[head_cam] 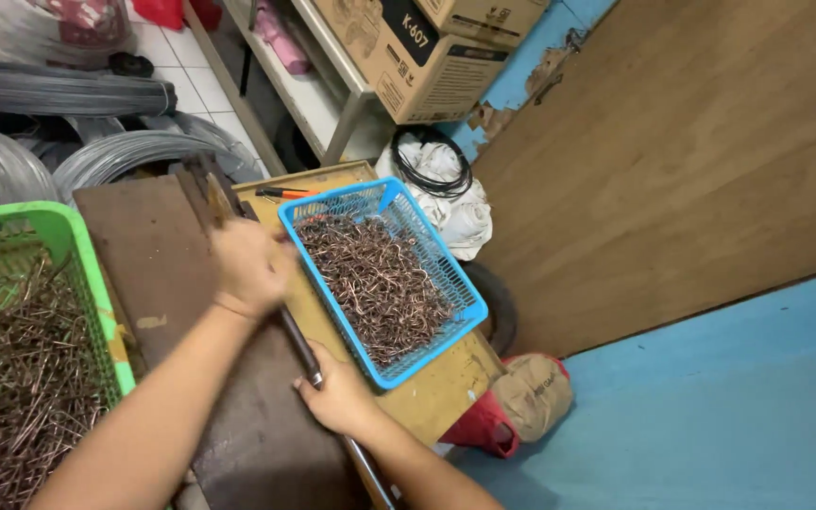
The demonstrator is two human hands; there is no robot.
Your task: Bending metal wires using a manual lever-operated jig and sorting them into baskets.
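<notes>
My left hand is closed around the upper part of a long dark metal lever bar, just below a rusty tool head fixed on the dark steel plate. Lower on the same bar, my right hand grips it near the plate's front right edge. The bar runs diagonally from the tool head toward me. Beside both hands on the right stands a blue plastic basket holding several bent copper-coloured wire pieces.
A green basket of straight copper-coloured wire pieces sits at the left. Coils of grey wire lie behind the bench. Orange-handled pliers rest on the wooden bench. Cardboard boxes, white cloth with black cable and a wooden board stand at right.
</notes>
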